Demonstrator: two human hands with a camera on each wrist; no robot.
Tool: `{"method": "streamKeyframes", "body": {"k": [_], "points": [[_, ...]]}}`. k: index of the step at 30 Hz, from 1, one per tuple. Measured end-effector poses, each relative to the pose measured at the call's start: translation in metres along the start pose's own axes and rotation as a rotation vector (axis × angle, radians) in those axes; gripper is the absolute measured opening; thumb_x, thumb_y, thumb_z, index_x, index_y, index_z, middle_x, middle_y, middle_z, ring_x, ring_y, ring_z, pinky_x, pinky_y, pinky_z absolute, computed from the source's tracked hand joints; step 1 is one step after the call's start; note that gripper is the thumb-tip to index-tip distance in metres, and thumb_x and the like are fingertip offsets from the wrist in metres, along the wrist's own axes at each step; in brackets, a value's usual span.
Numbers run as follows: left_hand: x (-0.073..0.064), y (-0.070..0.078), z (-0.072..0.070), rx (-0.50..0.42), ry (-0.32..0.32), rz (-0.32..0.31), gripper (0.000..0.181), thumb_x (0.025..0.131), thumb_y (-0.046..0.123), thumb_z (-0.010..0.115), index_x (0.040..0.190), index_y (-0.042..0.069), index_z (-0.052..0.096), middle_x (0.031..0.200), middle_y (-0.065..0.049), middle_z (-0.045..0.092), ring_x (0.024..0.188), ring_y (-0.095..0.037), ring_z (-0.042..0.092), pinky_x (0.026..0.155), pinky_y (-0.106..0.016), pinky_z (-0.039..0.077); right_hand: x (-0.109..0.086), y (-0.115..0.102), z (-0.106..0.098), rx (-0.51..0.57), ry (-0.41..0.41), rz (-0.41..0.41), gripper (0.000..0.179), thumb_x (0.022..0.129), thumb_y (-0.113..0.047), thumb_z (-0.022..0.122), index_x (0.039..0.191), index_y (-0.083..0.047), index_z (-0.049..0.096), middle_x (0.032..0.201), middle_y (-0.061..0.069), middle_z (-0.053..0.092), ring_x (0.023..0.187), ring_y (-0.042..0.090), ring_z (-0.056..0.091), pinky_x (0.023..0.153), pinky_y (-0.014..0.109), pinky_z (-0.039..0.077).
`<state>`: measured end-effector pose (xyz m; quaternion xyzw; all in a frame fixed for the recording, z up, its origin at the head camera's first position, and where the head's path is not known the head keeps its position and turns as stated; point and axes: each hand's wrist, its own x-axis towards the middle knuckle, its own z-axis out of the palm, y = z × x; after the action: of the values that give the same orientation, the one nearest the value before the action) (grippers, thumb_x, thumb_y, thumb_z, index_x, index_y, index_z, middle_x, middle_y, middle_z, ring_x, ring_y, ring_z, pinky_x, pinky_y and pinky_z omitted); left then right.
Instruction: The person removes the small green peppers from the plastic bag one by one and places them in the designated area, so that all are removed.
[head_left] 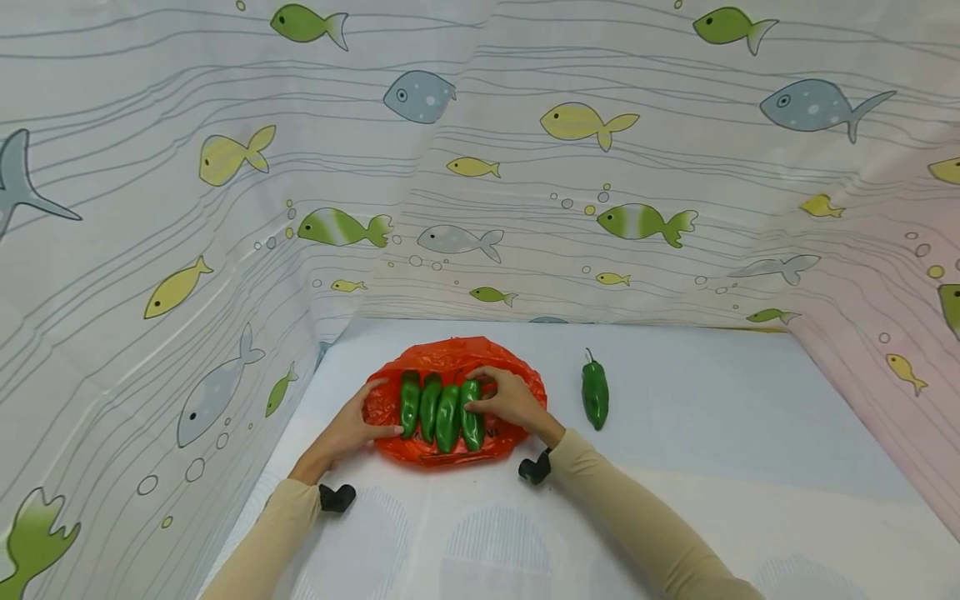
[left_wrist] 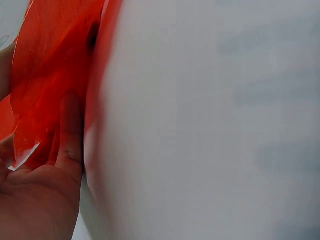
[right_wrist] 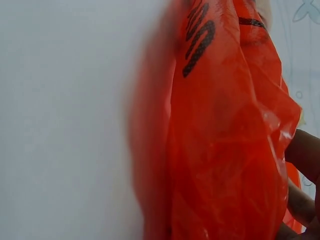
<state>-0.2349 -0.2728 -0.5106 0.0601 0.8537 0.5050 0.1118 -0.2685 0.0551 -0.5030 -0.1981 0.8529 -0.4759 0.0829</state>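
Four... several glossy green peppers point(head_left: 447, 417) lie side by side on a crumpled red plastic bag point(head_left: 427, 358). At the bag's left edge rests my left hand point(head_left: 351, 427), its thumb tip by the lower end of the leftmost pepper. The left wrist view shows the fingers point(left_wrist: 71, 125) stretched along the red plastic. My right hand point(head_left: 516, 402) reaches over the bag from the right and pinches the rightmost pepper point(head_left: 472, 425) between thumb and fingers. In the right wrist view the bag point(right_wrist: 225, 130) hides most of that hand.
One more green pepper point(head_left: 596, 393) with a thin stem lies on the white tabletop point(head_left: 697, 400), right of the bag. Fish-patterned sheeting point(head_left: 525, 192) walls the table at the back and both sides. Dark wrist devices point(head_left: 337, 498) sit under both sleeves.
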Motion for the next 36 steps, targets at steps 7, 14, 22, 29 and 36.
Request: {"method": "streamKeyframes", "body": {"k": [7,14,22,29,36], "points": [[0.000,0.001,0.001,0.020,0.001,0.006,0.096,0.083,0.023,0.088,0.159,0.016,0.029,0.157,-0.023,0.036,0.140,-0.046,0.037,0.112,-0.067,0.033,-0.001,-0.002,-0.002,-0.007,0.013,-0.023,0.053,0.086,-0.028,0.085,0.134,-0.016,0.066,0.130,0.008,0.066,0.108,0.025,0.063,0.090,0.039,0.056],[0.001,-0.001,0.000,0.014,-0.009,0.012,0.096,0.083,0.025,0.088,0.159,0.017,0.029,0.157,-0.022,0.035,0.141,-0.045,0.036,0.113,-0.066,0.032,-0.003,-0.005,-0.004,-0.003,0.007,-0.009,0.052,0.086,-0.030,0.086,0.134,-0.019,0.066,0.130,0.005,0.064,0.098,0.022,0.063,0.083,0.034,0.057],[0.002,-0.002,0.000,0.001,-0.009,-0.018,0.096,0.082,0.028,0.089,0.158,0.021,0.030,0.158,-0.020,0.034,0.143,-0.044,0.034,0.115,-0.065,0.031,-0.005,-0.011,-0.009,0.008,-0.005,-0.012,0.054,0.086,-0.031,0.086,0.135,-0.018,0.066,0.128,0.004,0.064,0.080,0.016,0.065,0.073,0.030,0.058],[0.001,0.000,0.000,0.008,-0.009,-0.001,0.097,0.082,0.026,0.089,0.158,0.018,0.030,0.158,-0.021,0.034,0.143,-0.045,0.034,0.114,-0.066,0.030,-0.010,-0.015,-0.014,0.025,-0.011,-0.012,0.055,0.086,-0.032,0.086,0.135,-0.018,0.067,0.131,0.004,0.064,0.082,0.014,0.068,0.073,0.030,0.059],[0.001,0.000,0.000,0.000,-0.010,-0.001,0.097,0.082,0.026,0.089,0.158,0.019,0.030,0.158,-0.020,0.034,0.142,-0.044,0.035,0.114,-0.066,0.030,-0.012,-0.019,-0.016,-0.005,-0.032,-0.062,0.057,0.085,-0.036,0.086,0.136,-0.020,0.067,0.124,-0.001,0.066,0.079,0.013,0.068,0.071,0.031,0.058]]}}
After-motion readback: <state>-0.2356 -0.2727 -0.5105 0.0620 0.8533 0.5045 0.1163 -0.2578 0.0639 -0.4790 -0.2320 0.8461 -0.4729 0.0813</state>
